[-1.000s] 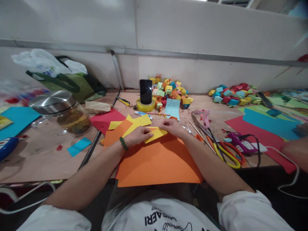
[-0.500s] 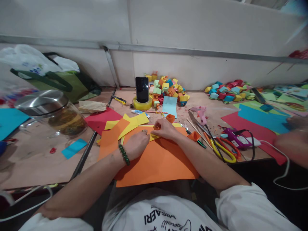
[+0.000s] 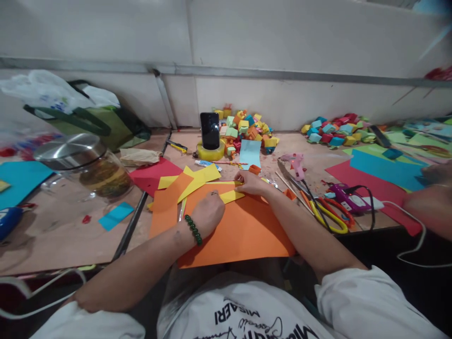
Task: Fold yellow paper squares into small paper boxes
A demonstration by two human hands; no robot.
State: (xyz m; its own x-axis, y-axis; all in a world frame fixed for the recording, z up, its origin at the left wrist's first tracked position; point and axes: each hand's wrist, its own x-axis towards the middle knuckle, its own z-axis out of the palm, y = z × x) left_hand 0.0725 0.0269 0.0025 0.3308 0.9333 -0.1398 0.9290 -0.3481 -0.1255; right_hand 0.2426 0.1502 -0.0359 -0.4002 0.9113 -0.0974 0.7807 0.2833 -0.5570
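Observation:
A yellow paper strip (image 3: 232,196) stretches between my two hands, over a large orange sheet (image 3: 243,230). My left hand (image 3: 211,212), with a green bead bracelet on its wrist, is closed at the strip's left end; its fingertips are mostly hidden. At the other end my right hand (image 3: 252,182) has bent fingers closed on the strip. Just beyond it sits a small orange paper box (image 3: 254,169). Yellow paper pieces (image 3: 199,180) overlap a smaller orange piece (image 3: 165,205) to the left of my hands.
A phone (image 3: 210,130) stands in a yellow tape roll (image 3: 211,151), beside a pile of paper cubes (image 3: 247,127). On the right lie a pink glue gun (image 3: 295,165), yellow-handled scissors (image 3: 328,219) and a purple device (image 3: 348,197); another person's arm (image 3: 431,207) is there. A glass jar (image 3: 102,174) stands left.
My hands have moved apart, and more of the yellow strip shows between them. The view has shifted slightly, so things at the left appear further right.

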